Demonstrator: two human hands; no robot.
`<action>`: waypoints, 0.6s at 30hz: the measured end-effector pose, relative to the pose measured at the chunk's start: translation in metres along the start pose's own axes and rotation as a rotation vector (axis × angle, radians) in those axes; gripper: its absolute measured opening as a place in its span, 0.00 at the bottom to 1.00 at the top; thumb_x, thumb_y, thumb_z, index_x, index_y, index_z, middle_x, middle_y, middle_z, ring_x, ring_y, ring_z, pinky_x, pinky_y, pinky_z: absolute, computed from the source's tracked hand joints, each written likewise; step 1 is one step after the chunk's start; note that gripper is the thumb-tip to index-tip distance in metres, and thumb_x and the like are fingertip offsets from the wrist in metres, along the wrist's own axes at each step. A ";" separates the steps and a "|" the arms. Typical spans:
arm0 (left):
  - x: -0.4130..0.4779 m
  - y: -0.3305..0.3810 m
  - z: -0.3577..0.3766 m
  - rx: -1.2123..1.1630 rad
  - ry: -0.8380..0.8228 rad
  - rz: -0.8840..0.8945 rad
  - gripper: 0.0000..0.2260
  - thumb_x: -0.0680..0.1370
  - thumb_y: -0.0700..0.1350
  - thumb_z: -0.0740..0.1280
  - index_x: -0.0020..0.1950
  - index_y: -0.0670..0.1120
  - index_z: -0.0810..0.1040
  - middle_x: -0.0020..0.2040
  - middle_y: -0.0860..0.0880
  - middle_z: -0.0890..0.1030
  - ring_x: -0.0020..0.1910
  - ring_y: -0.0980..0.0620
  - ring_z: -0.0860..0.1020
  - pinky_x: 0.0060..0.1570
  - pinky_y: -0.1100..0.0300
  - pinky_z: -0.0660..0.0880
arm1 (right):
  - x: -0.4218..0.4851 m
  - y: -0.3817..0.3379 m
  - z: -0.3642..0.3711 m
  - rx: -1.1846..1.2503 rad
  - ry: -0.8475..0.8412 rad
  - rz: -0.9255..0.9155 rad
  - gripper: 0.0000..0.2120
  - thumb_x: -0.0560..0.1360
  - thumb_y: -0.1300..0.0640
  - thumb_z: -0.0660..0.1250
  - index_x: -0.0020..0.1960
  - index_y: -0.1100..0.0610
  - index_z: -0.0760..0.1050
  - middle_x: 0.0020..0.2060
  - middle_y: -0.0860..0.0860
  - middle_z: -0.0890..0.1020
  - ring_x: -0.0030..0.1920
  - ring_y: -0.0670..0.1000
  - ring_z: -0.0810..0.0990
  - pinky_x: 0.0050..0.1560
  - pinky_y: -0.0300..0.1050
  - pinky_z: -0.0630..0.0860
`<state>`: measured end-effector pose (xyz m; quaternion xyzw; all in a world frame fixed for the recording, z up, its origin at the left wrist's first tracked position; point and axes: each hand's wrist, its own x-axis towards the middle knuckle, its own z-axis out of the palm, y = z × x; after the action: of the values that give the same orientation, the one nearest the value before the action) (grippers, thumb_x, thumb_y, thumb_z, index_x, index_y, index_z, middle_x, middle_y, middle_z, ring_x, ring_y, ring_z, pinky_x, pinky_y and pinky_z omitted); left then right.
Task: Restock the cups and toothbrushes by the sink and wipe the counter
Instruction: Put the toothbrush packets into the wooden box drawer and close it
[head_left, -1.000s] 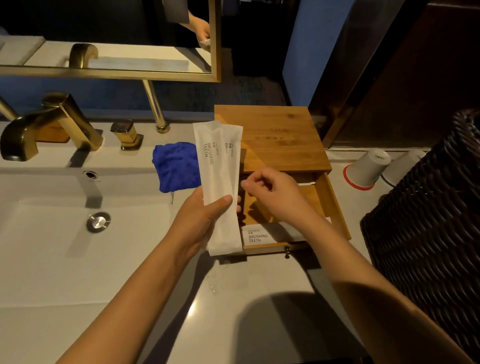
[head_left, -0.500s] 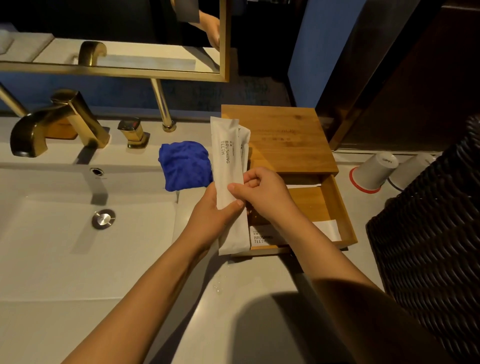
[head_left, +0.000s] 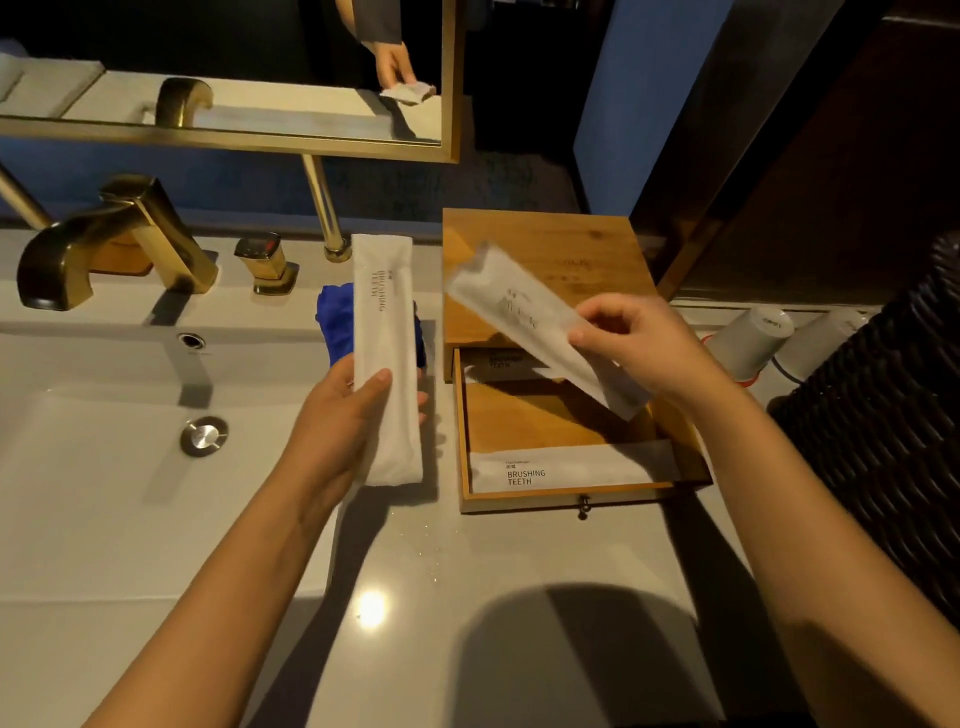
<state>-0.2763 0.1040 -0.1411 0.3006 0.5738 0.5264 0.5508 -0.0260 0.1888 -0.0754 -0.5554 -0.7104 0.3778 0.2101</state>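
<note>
Right of centre, the right hand (head_left: 631, 345) pinches a blurred white paper toothbrush sachet (head_left: 540, 325), tilted above the open bamboo drawer box (head_left: 685, 447); left of centre, the left hand (head_left: 337, 431) clamps thumb and fingers on a second white toothbrush sachet (head_left: 387, 358), upright. Both look light, thin and floppy, best gripped mid-length. A third white sachet (head_left: 566, 470) lying in the drawer reads "BRUSHING TEETH".

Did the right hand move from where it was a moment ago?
Yes. The right hand carried one toothbrush packet rightward, away from the left hand, over the wooden box.
</note>
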 end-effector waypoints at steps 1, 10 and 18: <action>0.001 0.001 -0.004 -0.001 0.009 0.009 0.08 0.77 0.46 0.63 0.55 0.56 0.74 0.45 0.50 0.85 0.43 0.50 0.84 0.36 0.55 0.80 | -0.001 0.006 -0.002 -0.071 -0.040 0.001 0.05 0.75 0.53 0.65 0.45 0.44 0.77 0.41 0.39 0.79 0.42 0.39 0.76 0.37 0.34 0.69; 0.002 0.001 -0.008 0.020 0.030 0.037 0.08 0.77 0.47 0.64 0.52 0.60 0.73 0.48 0.49 0.83 0.45 0.49 0.83 0.39 0.52 0.81 | 0.007 0.056 0.027 -0.464 -0.132 0.126 0.10 0.77 0.58 0.63 0.56 0.54 0.78 0.50 0.52 0.79 0.46 0.49 0.76 0.44 0.41 0.70; -0.003 -0.002 0.000 -0.020 0.001 0.006 0.08 0.76 0.45 0.65 0.53 0.57 0.73 0.46 0.48 0.82 0.40 0.52 0.84 0.30 0.58 0.80 | 0.024 0.078 0.048 -0.457 -0.100 0.004 0.08 0.77 0.57 0.61 0.52 0.53 0.78 0.45 0.47 0.76 0.53 0.51 0.73 0.49 0.44 0.67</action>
<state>-0.2756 0.1006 -0.1417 0.2966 0.5679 0.5340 0.5518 -0.0185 0.2043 -0.1682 -0.5706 -0.7858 0.2347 0.0428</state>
